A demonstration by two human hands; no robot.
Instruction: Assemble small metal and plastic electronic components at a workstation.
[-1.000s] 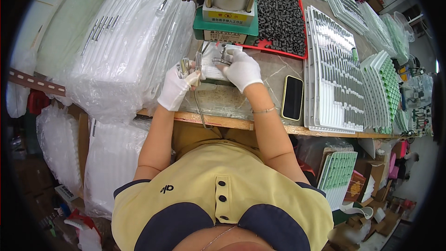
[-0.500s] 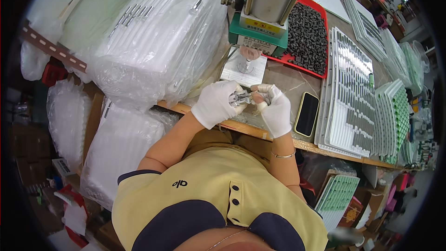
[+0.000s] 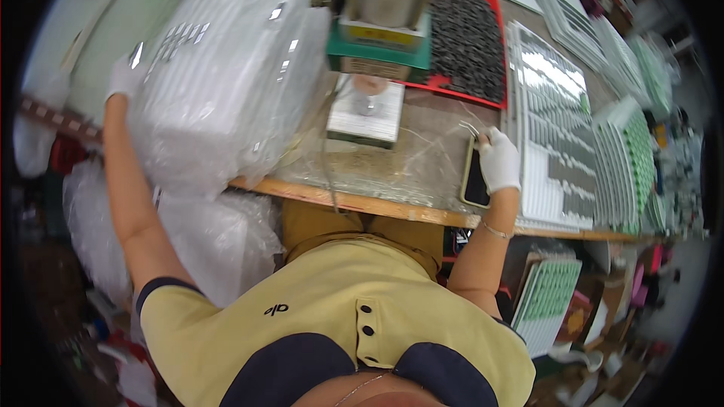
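Note:
My left hand [image 3: 128, 81], in a white glove, reaches out to the far left beside the plastic-wrapped stack of white trays [image 3: 207, 98]. Its fingers are closed on a small shiny metal piece [image 3: 136, 55], blurred by motion. Over the dark phone [image 3: 475, 181] is my right hand [image 3: 501, 161], also gloved, with its fingers pinched on thin shiny metal pieces [image 3: 469, 129] whose exact kind I cannot make out. Between the hands stands a press with a green head [image 3: 377, 59]. Below its clear round tip lies a white block [image 3: 365, 122].
A red tray [image 3: 504, 68] of small black parts sits right of the press. Farther right are white racks [image 3: 554, 136] filled with metal pieces and a stack of green-and-white trays [image 3: 630, 151]. The wooden table edge [image 3: 354, 203] runs in front of me.
My hands have parted from in front of the press. The left has swung far left with a metal piece; the right has moved right, over the phone. The view has shifted.

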